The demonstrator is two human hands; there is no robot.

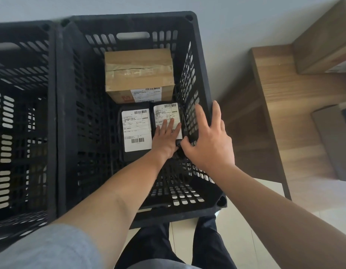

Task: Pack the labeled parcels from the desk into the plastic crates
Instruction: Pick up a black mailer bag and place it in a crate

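Black plastic-wrapped parcel (167, 121) sits under flat left fingers (169, 126), right hand (209, 144) spread and empty, so it might slide onto its neighbour.

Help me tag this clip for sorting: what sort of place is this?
Probably a small parcel packing or mailroom area. Black slotted plastic crates stand on a tiled floor, one holding a taped cardboard box and barcode-labelled black parcels, beside a wooden desk with more boxes.

Pale tiled floor (234, 239), grey wall (236, 20)
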